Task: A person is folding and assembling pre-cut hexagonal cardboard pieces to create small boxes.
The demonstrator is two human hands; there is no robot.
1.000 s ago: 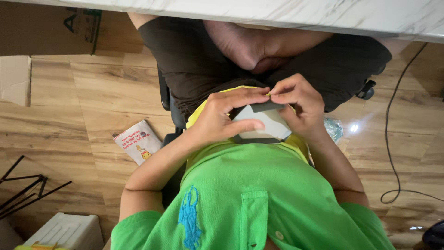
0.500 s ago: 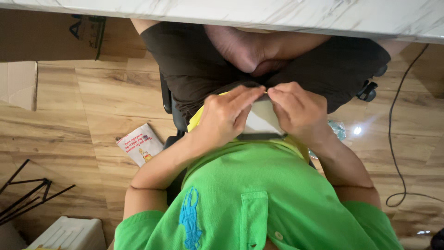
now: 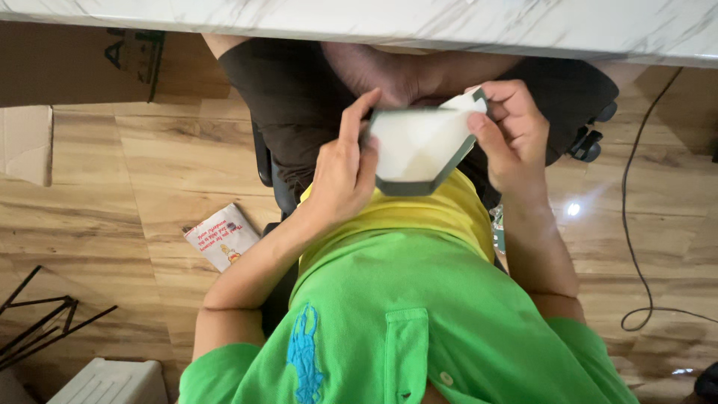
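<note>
I look straight down my green and yellow shirt to my lap. Both hands hold a flat white panel with a dark grey rim and cut corners (image 3: 419,146), lifted just below the marble table edge (image 3: 449,26). My left hand (image 3: 340,176) grips its left side, index finger raised along the edge. My right hand (image 3: 512,135) clasps its right side, thumb on the white face. The panel tilts with its pointed end toward my belly.
A small printed packet (image 3: 222,236) lies on the wood floor at left. Cardboard boxes (image 3: 26,142) sit at far left, black metal rods (image 3: 37,329) and a white crate (image 3: 112,381) at lower left. A black cable (image 3: 636,224) runs along the right. Chair casters (image 3: 587,138) show beside my leg.
The panel has been raised from against my belly toward the table edge and turned, showing more of its white face. Both hands shifted to its sides.
</note>
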